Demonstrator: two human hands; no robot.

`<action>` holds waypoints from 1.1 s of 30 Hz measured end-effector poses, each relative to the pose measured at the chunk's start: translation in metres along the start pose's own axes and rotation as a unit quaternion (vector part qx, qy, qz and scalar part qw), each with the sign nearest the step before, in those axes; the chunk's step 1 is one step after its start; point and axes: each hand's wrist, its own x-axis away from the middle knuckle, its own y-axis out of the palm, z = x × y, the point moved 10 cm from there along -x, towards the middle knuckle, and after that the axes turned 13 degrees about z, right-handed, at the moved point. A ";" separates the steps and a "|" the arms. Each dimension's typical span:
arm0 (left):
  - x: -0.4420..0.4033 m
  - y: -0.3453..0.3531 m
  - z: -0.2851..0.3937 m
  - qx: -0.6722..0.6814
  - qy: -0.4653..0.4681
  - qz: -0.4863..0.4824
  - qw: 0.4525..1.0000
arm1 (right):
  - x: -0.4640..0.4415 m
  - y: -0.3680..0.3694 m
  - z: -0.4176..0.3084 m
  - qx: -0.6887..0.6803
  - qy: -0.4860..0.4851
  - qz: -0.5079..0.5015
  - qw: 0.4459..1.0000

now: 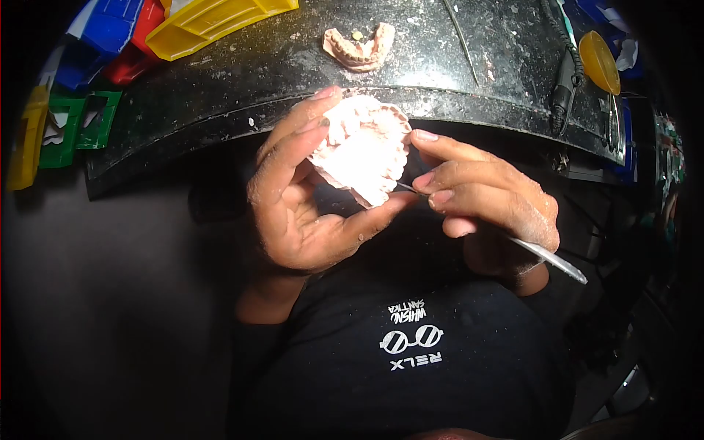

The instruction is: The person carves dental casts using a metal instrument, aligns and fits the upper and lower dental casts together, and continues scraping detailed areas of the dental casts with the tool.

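Note:
A pale plaster dental cast (359,150) is held up in front of my chest, brightly lit so that its middle is washed out. My left hand (297,205) grips it from the left, fingers on the far side and thumb under the near edge. In my right hand (491,187) is a slim metal carving tool (551,261), pinched like a pen. Its thin tip reaches the cast's lower right edge; whether it touches is hard to tell. The right index fingertip lies close to the cast's right rim.
On the dark, scuffed bench (271,66) sits a horseshoe-shaped dental cast (359,48). A thin rod (462,44) lies behind it. A yellow bin (213,28), a blue bin (106,33) and green bins (97,121) stand left. At right are a black handpiece (563,92) and orange cup (599,62).

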 end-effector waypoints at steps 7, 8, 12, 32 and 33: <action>0.009 -0.010 -0.002 -0.033 -0.040 0.047 0.998 | 0.005 -0.005 0.014 -0.065 0.058 0.029 0.996; 0.010 -0.011 -0.003 -0.030 -0.056 0.055 0.996 | 0.006 -0.005 0.014 -0.074 0.060 0.034 0.995; 0.010 -0.012 -0.009 -0.028 -0.098 0.060 0.993 | 0.005 -0.007 0.017 -0.097 0.087 0.050 0.990; 0.013 0.016 -0.027 0.238 -0.221 -0.029 0.945 | 0.011 -0.002 0.027 -0.154 0.097 0.010 0.983; 0.012 0.016 -0.027 0.236 -0.223 -0.027 0.945 | 0.011 -0.002 0.028 -0.157 0.100 0.012 0.982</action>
